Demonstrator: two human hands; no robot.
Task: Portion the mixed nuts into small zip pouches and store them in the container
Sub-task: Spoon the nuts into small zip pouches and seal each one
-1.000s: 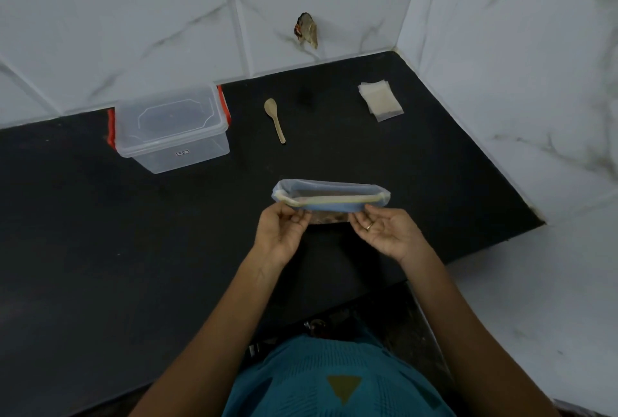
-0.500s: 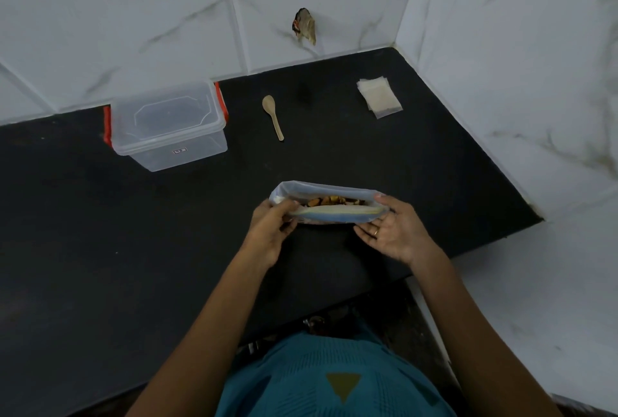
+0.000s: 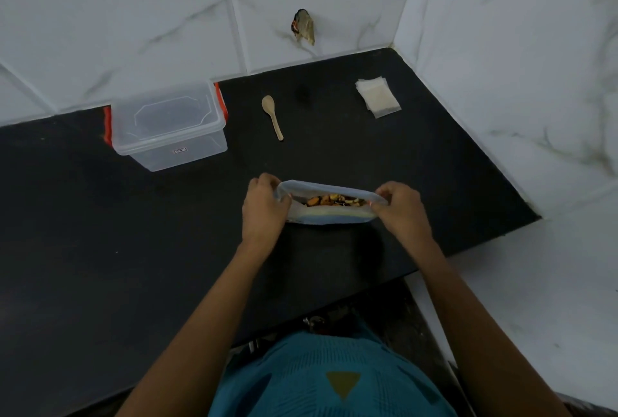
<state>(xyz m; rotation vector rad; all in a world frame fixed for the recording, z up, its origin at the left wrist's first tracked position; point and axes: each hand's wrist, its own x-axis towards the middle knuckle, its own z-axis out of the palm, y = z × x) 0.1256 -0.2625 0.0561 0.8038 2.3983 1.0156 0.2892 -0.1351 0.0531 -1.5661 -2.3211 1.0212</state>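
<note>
Black counter (image 3: 100, 249) in corner, white marble-tiled walls (image 3: 133, 15) behind, beside.

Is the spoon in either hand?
No: the wooden spoon lies on the counter, while the left hand and right hand both grip the open bag of nuts.

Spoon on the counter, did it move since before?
No. The spoon lies where it did, just right of the container, which has not shifted either.

counter (image 3: 133, 249) | lidded container (image 3: 169, 125) | wooden spoon (image 3: 272, 115) | pouch stack (image 3: 378, 96) | nut bag (image 3: 329, 214), maybe
</note>
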